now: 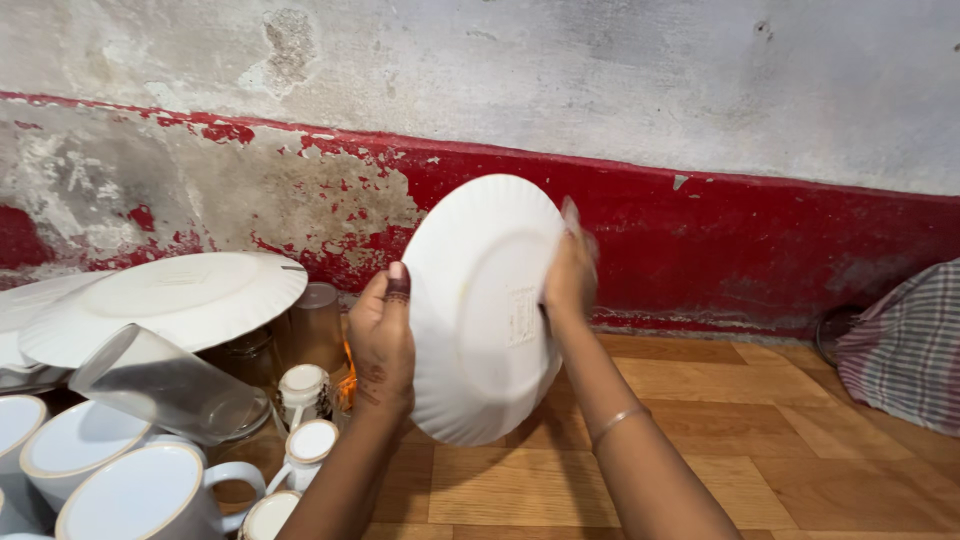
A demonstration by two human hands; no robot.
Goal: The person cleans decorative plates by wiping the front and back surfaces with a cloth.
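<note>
- The white plate [480,310] is held up on edge in front of the red-painted foot of the wall [760,250], its underside towards the camera, clear of the wooden floor [760,450].
- The left hand [382,345] clasps the plate's left rim, thumb laid on the near face and fingers hidden behind it; it is closed on the plate.
- The right hand [570,275] lies against the upper right rim, fingers blurred and partly curled; it touches the plate, but whether it grips firmly I cannot tell.
- To handle the plate well, I judge the left hand should keep a firm hold on the rim while the right works round the edge, with the plate kept away from the crockery below.
- Just left of the hands stand white cups [130,490], small jugs [305,440], a tipped glass [165,385] and another white plate [170,300] resting on top of glasses.
- A checked cloth [905,345] lies at the far right, well apart.
</note>
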